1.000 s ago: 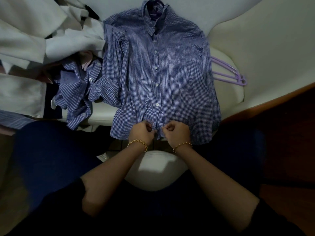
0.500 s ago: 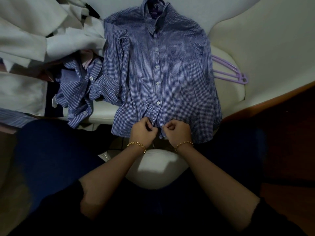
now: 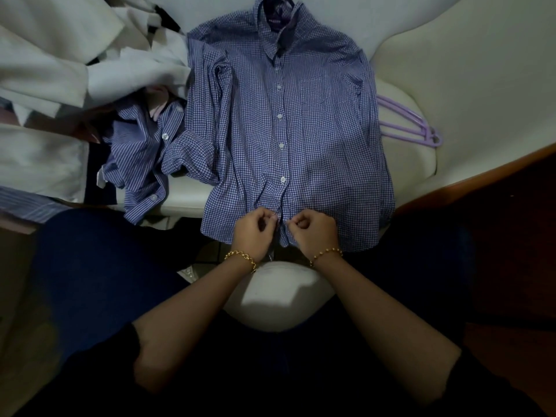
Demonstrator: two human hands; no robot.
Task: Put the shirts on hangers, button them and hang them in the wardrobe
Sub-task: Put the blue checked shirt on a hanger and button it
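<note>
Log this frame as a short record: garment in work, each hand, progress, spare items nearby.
garment: checked shirt, lying flat, front up
left hand: pinches its front edge near the hem
right hand: pinches the opposite edge there
progress: buttons above look fastened; lowest hidden by hands
nearby: lilac hangers to its right; striped shirt, crumpled, to its left

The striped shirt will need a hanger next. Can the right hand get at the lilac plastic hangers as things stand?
Probably yes, once freed: the lilac plastic hangers lie mostly uncovered right of the blue checked shirt, nothing across the way. Now the right hand pinches that shirt's front.
</note>
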